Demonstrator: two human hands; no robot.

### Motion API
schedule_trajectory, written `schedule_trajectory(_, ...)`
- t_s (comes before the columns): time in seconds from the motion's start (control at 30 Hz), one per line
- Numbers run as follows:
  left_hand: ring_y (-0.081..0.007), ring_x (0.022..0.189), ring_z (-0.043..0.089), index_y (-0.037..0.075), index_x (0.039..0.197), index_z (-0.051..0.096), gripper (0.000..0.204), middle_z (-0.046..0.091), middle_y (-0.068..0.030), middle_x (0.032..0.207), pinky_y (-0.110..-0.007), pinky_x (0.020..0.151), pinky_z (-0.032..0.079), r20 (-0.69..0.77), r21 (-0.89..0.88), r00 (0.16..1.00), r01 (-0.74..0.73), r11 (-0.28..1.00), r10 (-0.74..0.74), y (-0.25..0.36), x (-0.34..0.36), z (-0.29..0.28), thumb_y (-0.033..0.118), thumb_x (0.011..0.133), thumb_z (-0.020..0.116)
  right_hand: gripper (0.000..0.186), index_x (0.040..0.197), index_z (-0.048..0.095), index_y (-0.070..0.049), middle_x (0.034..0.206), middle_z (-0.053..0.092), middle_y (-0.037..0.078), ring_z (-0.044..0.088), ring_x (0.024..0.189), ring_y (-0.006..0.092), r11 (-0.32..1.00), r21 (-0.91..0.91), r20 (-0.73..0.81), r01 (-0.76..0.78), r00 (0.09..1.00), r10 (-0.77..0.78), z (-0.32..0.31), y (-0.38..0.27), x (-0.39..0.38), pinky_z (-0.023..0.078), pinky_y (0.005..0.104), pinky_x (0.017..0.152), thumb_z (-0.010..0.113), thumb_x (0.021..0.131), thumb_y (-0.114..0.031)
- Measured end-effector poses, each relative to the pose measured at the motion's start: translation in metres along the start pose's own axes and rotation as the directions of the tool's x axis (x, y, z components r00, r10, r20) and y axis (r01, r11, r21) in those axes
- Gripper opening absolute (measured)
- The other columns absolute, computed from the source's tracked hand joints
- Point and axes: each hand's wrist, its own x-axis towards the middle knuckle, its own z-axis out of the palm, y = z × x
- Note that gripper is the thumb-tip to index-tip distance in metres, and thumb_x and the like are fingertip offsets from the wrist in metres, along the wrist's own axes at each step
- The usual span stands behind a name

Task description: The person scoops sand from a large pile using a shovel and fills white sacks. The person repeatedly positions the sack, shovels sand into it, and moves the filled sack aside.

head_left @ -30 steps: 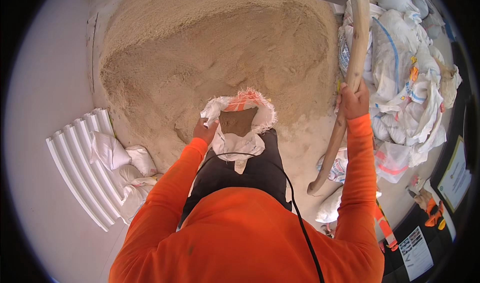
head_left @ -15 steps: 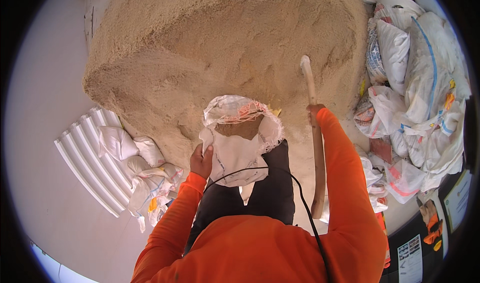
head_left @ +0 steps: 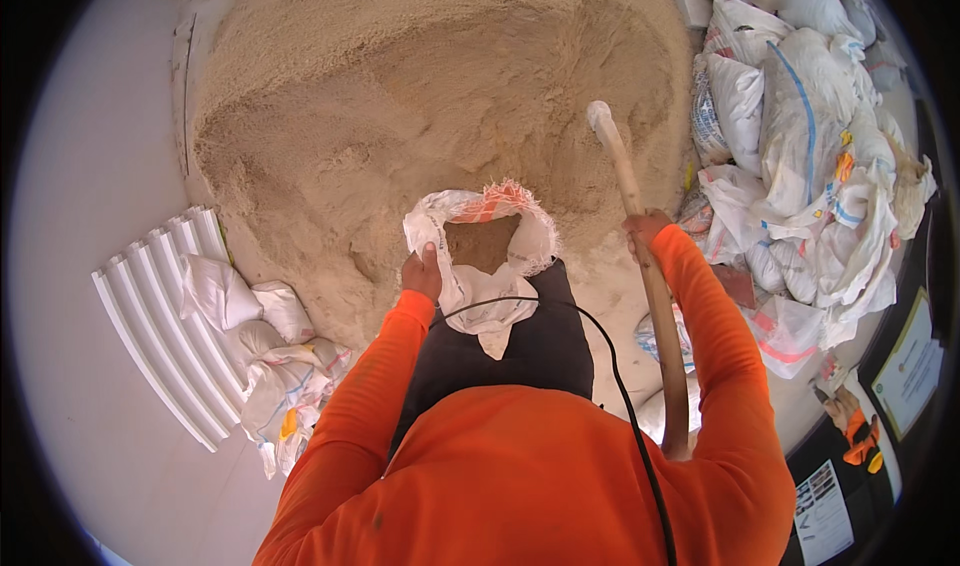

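White woven sack (head_left: 480, 256) centre, filled sacks (head_left: 800, 146) right, labels (head_left: 830, 511) lower right

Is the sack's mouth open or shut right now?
Open. The left hand holds the sack by its rim, the mouth gapes, and sand shows inside. How full, cannot tell.

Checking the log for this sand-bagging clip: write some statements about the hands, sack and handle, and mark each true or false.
1. The left hand grips the rim of the white woven sack. True.
2. The right hand is empty. False: it holds a wooden handle.
3. The sack's mouth is tied shut. False: it is open, with sand inside.
4. Filled sacks lie to the person's right of the sand pile. True.
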Motion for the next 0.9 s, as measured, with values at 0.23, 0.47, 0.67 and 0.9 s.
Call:
schedule_trajectory(0.23,-0.0500,0.109,0.059,-0.008,0.109,0.066,0.060,0.064,-0.0343,0.109,-0.050,0.096,0.045,0.068,0.096,0.997,-0.043,0.994,0.037,-0.037,0.002,-0.030,0.045,0.102,0.040,0.016,0.094,0.051,-0.004,0.068,0.054,0.007,0.055,0.047,0.0176,0.944,0.063,-0.057,0.323,0.946,-0.319,0.088,0.058,-0.209,0.046,0.0363,0.038,0.061,0.083,-0.010)
schedule_trajectory(0.47,-0.0499,0.111,0.058,-0.006,0.109,0.067,0.056,0.064,-0.0340,0.111,-0.051,0.098,0.044,0.133,0.200,0.991,-0.022,0.980,-0.005,-0.037,0.000,-0.069,0.043,0.101,0.041,0.017,0.095,0.049,-0.002,0.067,0.054,0.004,0.055,0.048,0.0137,0.835,0.176,-0.004,0.521,0.849,-0.529,0.208,0.192,-0.288,0.046,0.0293,0.043,0.061,0.083,-0.006)
schedule_trajectory(0.67,-0.0501,0.108,0.059,-0.007,0.104,0.068,0.057,0.064,-0.0348,0.107,-0.052,0.096,0.045,0.145,0.261,0.989,-0.076,0.962,0.039,-0.053,0.002,-0.080,0.043,0.102,0.041,0.016,0.094,0.048,-0.001,0.067,0.053,0.004,0.055,0.049,0.0130,0.783,0.235,0.029,0.577,0.801,-0.599,0.259,0.235,-0.292,0.045,0.0283,0.045,0.060,0.084,-0.004)
schedule_trajectory(0.9,-0.0479,0.104,0.063,-0.007,0.105,0.068,0.058,0.066,-0.0334,0.104,-0.051,0.094,0.047,0.192,0.055,0.970,0.141,0.988,-0.149,-0.044,-0.003,-0.073,0.044,0.102,0.040,0.015,0.095,0.048,-0.001,0.066,0.053,0.005,0.054,0.049,0.0122,0.774,0.203,-0.049,0.600,0.795,-0.604,0.230,0.193,-0.308,0.045,0.0283,0.044,0.057,0.084,-0.001)
